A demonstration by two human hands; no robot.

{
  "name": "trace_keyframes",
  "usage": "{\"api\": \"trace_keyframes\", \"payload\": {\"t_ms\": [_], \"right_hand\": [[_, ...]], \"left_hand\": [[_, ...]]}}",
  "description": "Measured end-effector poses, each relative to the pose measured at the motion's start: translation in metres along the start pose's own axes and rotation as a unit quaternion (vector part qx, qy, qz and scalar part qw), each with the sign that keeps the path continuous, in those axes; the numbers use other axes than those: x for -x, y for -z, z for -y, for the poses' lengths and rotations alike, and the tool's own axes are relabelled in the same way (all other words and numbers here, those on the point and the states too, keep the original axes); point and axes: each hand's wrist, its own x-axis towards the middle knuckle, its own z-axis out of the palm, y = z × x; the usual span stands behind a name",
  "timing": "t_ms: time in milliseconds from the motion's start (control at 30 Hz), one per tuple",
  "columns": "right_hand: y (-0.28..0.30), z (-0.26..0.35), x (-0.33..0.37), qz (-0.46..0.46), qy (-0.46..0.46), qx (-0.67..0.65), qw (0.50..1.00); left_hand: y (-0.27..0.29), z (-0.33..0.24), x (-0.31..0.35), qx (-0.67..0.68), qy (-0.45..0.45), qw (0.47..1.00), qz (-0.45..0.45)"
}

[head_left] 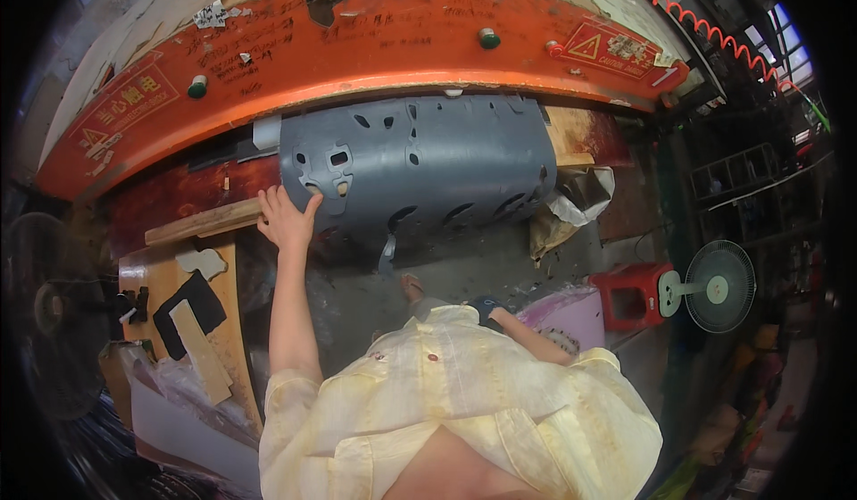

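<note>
A dark grey flexible sheet [482, 156] with several cut-out holes lies under the orange machine beam and curves down over the near edge. My left hand [287, 217] is at the sheet's lower left corner, its fingers spread and its thumb by the edge. Nothing shows in its grip, and I cannot tell whether it presses on the sheet. Beside those fingers runs a wooden strip [205, 223]. A narrow grey scrap [386, 254] hangs from the sheet's front. My right forearm [536, 335] rests low by my body, next to dark blue cloth [486, 305]; the fingers are hidden.
The orange beam [384, 40] spans the far side, with green buttons [489, 38] and warning labels. At the left stands a wooden board [228, 312] with offcuts. To the right are a crumpled bag [571, 210], a red stool [628, 295] and a fan [717, 287].
</note>
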Motion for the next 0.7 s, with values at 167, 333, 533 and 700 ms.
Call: {"api": "trace_keyframes", "payload": {"t_ms": [167,333,533,700], "right_hand": [[0.002,0.022,0.000,-0.118,0.043,-0.016,0.992],[0.032,0.030,0.006,-0.233,0.088,-0.073,0.966],[0.119,0.046,0.032,-0.360,0.116,-0.304,0.875],[0.213,0.075,0.069,-0.487,0.027,-0.391,0.781]], "left_hand": [[0.007,0.004,-0.005,-0.034,-0.025,0.999,0.013],[0.014,0.007,0.002,-0.054,-0.040,0.997,0.034],[0.019,0.021,0.036,-0.050,-0.059,0.997,0.012],[0.032,0.038,0.082,-0.020,-0.065,0.998,0.007]]}}
